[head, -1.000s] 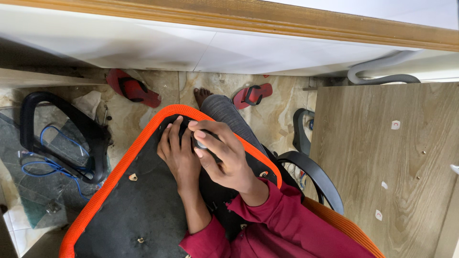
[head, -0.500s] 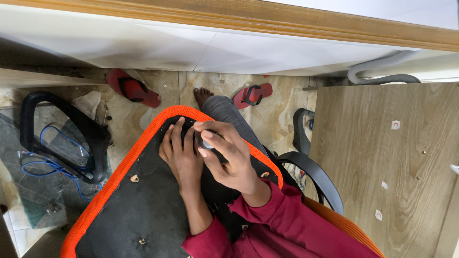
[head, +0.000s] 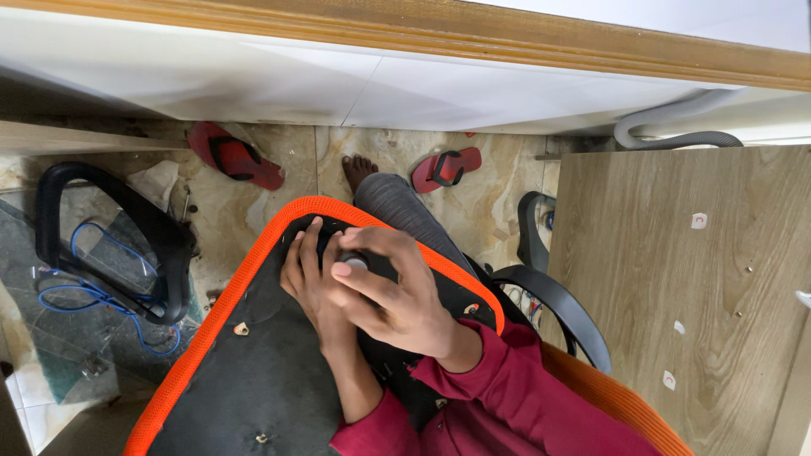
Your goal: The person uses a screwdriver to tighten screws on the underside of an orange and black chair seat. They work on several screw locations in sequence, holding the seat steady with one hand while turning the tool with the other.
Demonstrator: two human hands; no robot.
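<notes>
Honestly, right hand [head: 397,295] pinches a small dark knob [head: 355,260] against the chair seat [head: 253,355]; left hand [head: 308,279], spread flat beside it, should press firmly.

Two red rubber sandals lie on the marble floor, one on the left [head: 235,155] and one on the right [head: 446,169]. There are two bare hands, the left [head: 311,279] and the right [head: 397,295], one orange-rimmed black seat panel [head: 253,338], and two black curved plastic armrests [head: 110,241] [head: 553,300].
</notes>
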